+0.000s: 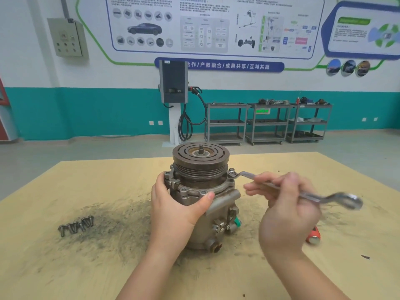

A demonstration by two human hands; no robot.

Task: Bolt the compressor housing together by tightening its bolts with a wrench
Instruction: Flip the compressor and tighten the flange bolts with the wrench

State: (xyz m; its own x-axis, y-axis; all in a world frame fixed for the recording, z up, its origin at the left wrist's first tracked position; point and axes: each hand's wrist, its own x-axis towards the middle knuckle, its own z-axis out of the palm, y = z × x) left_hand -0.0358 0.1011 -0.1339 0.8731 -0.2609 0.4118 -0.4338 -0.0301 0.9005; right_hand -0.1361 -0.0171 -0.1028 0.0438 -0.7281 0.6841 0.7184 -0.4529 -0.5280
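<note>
tightening the flange bolt (231, 174) with the wrench (307, 194) gripped in your curled right hand (287, 211), left hand (177, 204) wrapped round the compressor housing (220, 204) upright mid-table, you likely need to swing the handle next, then fit the loose bolts (75, 226) lying well left.

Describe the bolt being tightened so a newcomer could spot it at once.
Find the compressor standing upright mid-table, pulley on top. On its flange, at the right edge below the pulley, sits the bolt. It alone has the wrench ring over it.
</note>
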